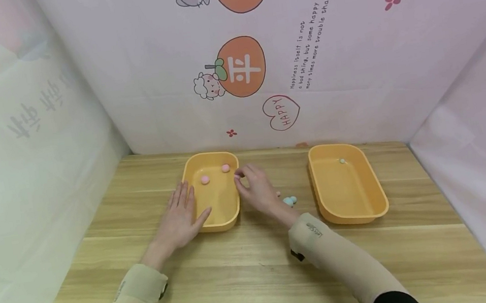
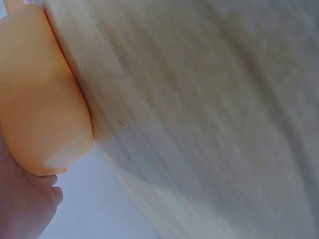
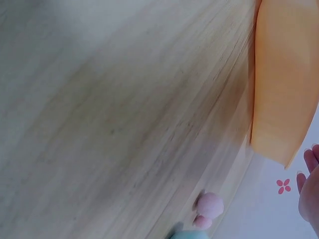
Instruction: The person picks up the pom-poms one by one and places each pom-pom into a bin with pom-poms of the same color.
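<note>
My left hand (image 1: 180, 218) rests with fingers spread on the near left rim of a yellow-orange tray (image 1: 218, 226). Two pink pom-poms (image 1: 205, 179) lie inside that tray. Over its right rim, my right hand (image 1: 257, 189) pinches a small pink pom-pom (image 1: 236, 177) between thumb and forefinger, mostly hidden by the fingertips. Beside the right wrist, light blue pom-poms (image 1: 289, 201) sit on the table. Pink pom-poms (image 3: 209, 205), one larger and one smaller, lie near them in the right wrist view.
A second yellow-orange tray (image 1: 354, 219) stands to the right, with one small pale green pom-pom (image 1: 342, 161) inside. The wooden table (image 1: 242, 284) is bordered by printed white cloth (image 1: 353, 80) at the back and both sides.
</note>
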{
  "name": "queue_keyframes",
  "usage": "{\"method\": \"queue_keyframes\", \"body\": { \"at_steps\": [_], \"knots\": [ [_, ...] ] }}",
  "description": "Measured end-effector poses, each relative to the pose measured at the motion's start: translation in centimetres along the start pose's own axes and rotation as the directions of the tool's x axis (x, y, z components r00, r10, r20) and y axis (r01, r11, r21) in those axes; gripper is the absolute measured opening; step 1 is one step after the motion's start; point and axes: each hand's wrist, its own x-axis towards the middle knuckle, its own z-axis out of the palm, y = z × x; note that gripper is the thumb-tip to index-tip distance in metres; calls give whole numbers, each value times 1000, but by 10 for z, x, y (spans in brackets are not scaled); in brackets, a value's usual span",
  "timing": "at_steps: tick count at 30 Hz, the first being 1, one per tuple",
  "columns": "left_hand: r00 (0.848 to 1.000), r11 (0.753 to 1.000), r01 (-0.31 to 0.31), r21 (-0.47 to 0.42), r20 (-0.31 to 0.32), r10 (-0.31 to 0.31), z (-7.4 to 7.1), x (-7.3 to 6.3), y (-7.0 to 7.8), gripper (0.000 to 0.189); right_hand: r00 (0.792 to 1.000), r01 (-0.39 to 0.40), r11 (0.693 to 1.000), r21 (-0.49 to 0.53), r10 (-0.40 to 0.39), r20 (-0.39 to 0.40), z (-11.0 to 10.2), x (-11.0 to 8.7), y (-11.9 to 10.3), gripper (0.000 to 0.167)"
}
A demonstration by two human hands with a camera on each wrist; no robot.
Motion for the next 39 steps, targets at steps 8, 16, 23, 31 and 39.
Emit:
{"method": "queue_keyframes", "body": {
  "at_steps": [8,16,23,31,39],
  "knots": [
    [1000,1000,0,7,0,0,-1,0,0,97,1000,28,1000,-1,-28,-6,6,4,-3,13],
    [1000,1000,5,11,9,-5,-2,0,1,98,1000,15,1000,-22,-14,11,13,9,-3,11],
    [1000,1000,3,20,7,-3,-1,0,0,98,1000,26,999,-21,-26,0,17,12,-4,10],
    [1000,1000,3,8,9,-3,-1,0,0,97,999,39,997,-70,-40,-18,24,15,-1,8],
    [1000,1000,4,8,18,-4,-3,-1,1,97,1000,30,997,-67,-30,-4,27,21,-2,8]
  ]
}}
